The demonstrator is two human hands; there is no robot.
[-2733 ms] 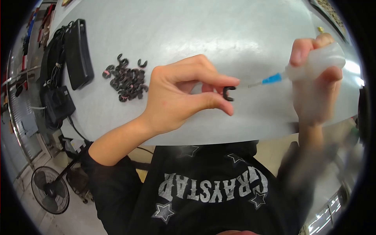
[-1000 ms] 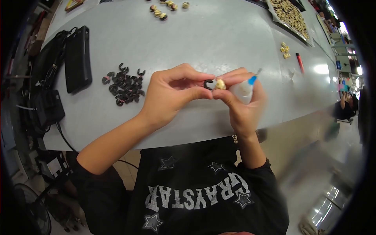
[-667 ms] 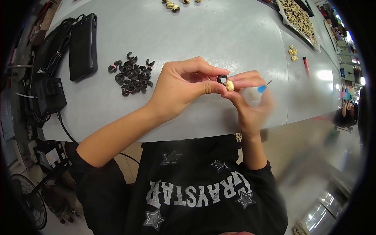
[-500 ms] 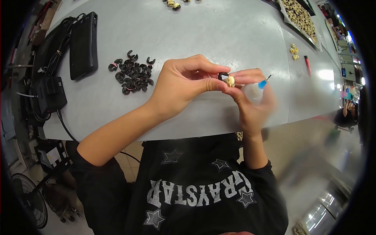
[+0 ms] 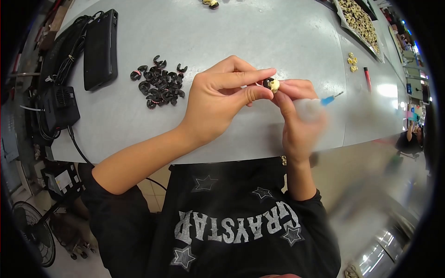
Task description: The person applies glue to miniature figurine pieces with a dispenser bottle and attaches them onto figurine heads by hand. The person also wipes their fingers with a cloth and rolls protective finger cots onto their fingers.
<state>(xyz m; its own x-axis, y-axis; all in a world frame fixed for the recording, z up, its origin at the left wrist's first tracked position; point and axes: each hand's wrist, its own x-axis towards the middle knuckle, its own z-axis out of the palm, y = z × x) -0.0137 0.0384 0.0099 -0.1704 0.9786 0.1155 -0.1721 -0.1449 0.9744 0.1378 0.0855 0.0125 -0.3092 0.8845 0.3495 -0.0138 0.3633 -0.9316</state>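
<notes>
A small two-tone part (image 5: pixel 271 85), black on one side and cream on the other, is held above the grey table (image 5: pixel 241 139) between the fingertips of both hands. My left hand (image 5: pixel 211 99) is closed, with thumb and index finger at the part's black side. On the cream side are the fingertips of my right hand (image 5: pixel 299 132). That hand also grips a small whitish bottle (image 5: pixel 309 110), blurred, whose blue needle tip (image 5: pixel 327 100) points right, away from the part. Left of my left hand lies a loose pile of black curved pieces (image 5: pixel 160 85), some with pink edges.
A flat black box (image 5: pixel 100 51) and a black device with cables (image 5: pixel 62 109) occupy the left side. At far right is a tray (image 5: pixel 381 54) of cream-and-black parts. Several cream pieces (image 5: pixel 352 61) lie near a red pen (image 5: pixel 367 79). More parts (image 5: pixel 212 3) sit at the far edge.
The part has turned slightly between my fingers, and the hands have shifted a little. My left index finger has straightened. The bottle's blue tip has swung down and to the right.
</notes>
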